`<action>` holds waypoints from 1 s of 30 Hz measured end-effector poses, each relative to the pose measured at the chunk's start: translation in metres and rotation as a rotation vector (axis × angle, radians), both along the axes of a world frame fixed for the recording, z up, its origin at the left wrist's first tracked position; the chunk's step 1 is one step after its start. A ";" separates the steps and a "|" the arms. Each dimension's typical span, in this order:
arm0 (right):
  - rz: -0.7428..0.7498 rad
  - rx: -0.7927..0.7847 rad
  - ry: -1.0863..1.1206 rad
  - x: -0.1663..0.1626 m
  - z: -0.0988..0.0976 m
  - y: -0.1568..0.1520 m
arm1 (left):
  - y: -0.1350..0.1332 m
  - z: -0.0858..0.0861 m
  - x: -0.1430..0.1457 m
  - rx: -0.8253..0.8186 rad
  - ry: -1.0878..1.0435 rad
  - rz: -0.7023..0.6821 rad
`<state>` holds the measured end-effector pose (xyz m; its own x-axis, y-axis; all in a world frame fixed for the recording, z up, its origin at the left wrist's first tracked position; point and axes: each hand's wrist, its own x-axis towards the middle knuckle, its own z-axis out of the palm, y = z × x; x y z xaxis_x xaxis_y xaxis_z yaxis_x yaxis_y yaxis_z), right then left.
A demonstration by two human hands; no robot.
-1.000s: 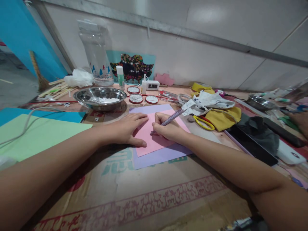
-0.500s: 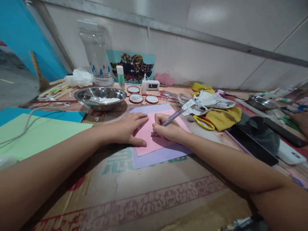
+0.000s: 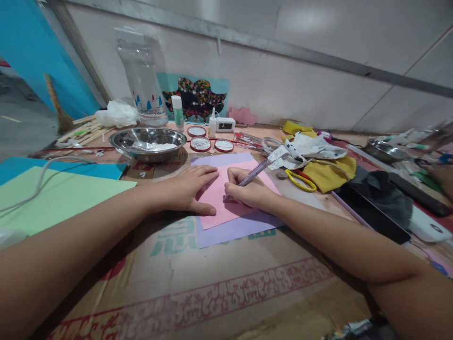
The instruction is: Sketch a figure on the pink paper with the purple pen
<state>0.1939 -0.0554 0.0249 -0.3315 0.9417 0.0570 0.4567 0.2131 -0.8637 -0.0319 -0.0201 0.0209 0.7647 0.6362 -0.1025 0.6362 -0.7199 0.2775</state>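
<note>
Slanting diagonally, pen (image 3: 255, 172), tip lower-left at pink paper (image 3: 226, 216), pinched in right hand (image 3: 247, 191); left hand (image 3: 186, 190) splayed, grip released

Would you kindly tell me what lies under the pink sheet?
Under the pink sheet lies a purple sheet, showing past its near edge, on printed cardboard. The purple sheet's covered middle cannot be seen.

"SSIC LOOK", partly legible, on clear container (image 3: 142, 78)

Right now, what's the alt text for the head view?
The right hand holds a pen, tip at pink paper, while the left hand rests spread on the paper's left side. Purple paper lies underneath; a metal bowl sits beyond the left hand.
</note>
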 end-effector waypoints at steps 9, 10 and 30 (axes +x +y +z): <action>-0.008 -0.054 0.061 -0.001 -0.001 -0.001 | 0.000 0.001 0.001 0.002 0.018 -0.001; -0.003 -0.027 0.041 -0.001 -0.001 -0.001 | 0.000 0.001 0.001 0.003 0.015 -0.001; -0.044 -0.018 0.033 0.006 -0.004 -0.001 | -0.001 0.001 0.001 0.012 0.027 0.013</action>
